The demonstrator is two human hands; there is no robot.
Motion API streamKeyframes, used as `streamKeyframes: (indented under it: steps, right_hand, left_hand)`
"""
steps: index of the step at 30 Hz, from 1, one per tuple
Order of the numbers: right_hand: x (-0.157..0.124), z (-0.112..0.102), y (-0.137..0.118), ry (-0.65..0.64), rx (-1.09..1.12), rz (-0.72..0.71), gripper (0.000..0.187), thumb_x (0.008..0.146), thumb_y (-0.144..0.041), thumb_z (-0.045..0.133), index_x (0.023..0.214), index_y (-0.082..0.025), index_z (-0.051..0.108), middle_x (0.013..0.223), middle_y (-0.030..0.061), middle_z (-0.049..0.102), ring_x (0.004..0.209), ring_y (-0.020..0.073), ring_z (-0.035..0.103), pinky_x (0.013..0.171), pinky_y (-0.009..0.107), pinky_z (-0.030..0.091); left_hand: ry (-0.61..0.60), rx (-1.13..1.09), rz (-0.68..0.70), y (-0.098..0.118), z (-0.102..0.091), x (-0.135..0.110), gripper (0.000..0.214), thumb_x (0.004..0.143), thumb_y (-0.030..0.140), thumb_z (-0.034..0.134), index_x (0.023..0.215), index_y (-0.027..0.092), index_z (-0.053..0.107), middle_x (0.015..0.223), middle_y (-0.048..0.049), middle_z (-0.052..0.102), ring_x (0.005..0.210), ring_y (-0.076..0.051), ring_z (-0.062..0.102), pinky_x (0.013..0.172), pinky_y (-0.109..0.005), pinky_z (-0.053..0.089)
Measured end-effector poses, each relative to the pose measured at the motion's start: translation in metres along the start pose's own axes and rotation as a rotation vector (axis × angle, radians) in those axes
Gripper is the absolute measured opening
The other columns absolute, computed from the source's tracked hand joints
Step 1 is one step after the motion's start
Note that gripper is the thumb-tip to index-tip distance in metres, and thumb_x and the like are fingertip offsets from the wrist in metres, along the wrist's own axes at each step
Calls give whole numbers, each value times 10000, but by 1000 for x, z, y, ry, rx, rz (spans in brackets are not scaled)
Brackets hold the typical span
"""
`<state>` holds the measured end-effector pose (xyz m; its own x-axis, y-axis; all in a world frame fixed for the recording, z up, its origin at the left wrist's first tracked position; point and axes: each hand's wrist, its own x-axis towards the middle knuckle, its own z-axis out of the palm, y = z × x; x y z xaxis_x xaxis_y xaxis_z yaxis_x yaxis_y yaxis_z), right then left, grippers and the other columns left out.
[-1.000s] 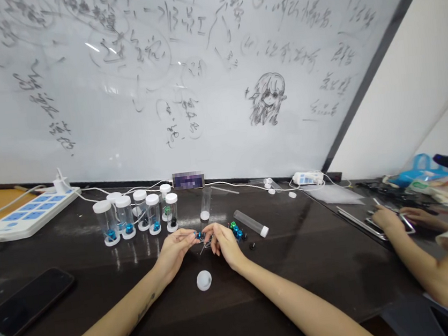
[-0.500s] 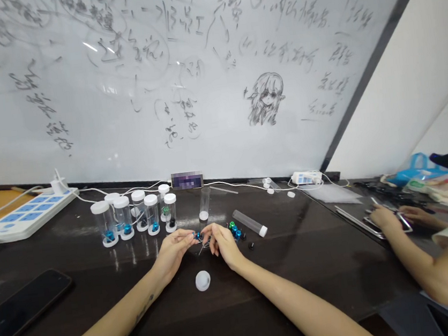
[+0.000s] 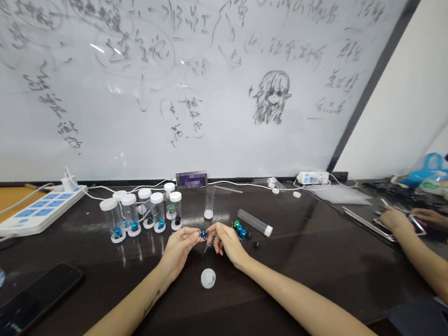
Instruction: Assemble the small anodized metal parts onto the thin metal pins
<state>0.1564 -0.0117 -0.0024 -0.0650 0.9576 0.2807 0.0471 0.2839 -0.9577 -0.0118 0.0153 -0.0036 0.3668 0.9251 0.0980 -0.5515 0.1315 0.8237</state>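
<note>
Where a glossy dark-brown surface [image 3: 319, 259] carries upright clear cylinders with round white caps [image 3: 131, 213], the right hand [image 3: 228, 244] curls its fingers part-open, grip unclear; the left hand [image 3: 180, 249] pinches a small shiny blue part [image 3: 203, 234] between both hands.

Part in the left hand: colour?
Blue where visible: the part in the left hand, best seen in the head view.

Left hand [image 3: 180, 250] pinched small blue part [image 3: 203, 234]; right hand [image 3: 228, 244] bent in close, contact unclear. From hands: white cap [image 3: 208, 278] at 6 o'clock, upright capped tubes [image 3: 130, 213] at 10, green-and-blue parts [image 3: 241, 232] at 3, co-worker's hand [image 3: 395, 219] farther out at 3, whiteboard [image 3: 220, 136] at 12.
</note>
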Motion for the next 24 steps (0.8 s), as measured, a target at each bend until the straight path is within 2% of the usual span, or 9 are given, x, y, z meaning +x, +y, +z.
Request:
streamKeyframes:
  steps: [8, 24]
  right_hand:
    - [-1, 0, -2, 10, -16, -19, 426, 923, -519, 350, 931, -159, 577, 699, 12, 610, 381, 52, 455, 312, 146, 290]
    - [-2, 0, -6, 2, -22, -14, 448, 913, -533, 359, 896, -148, 588, 676, 15, 613, 369, 51, 449, 302, 146, 287]
  left_hand:
    - [2, -3, 4, 1, 1, -2, 139, 641, 176, 789, 745, 137, 705, 721, -25, 710, 691, -121, 648, 727, -228, 482]
    - [12, 10, -11, -1, -1, 0, 140, 651, 182, 786, 756, 134, 708, 706, -19, 707, 695, -122, 653, 732, -225, 485]
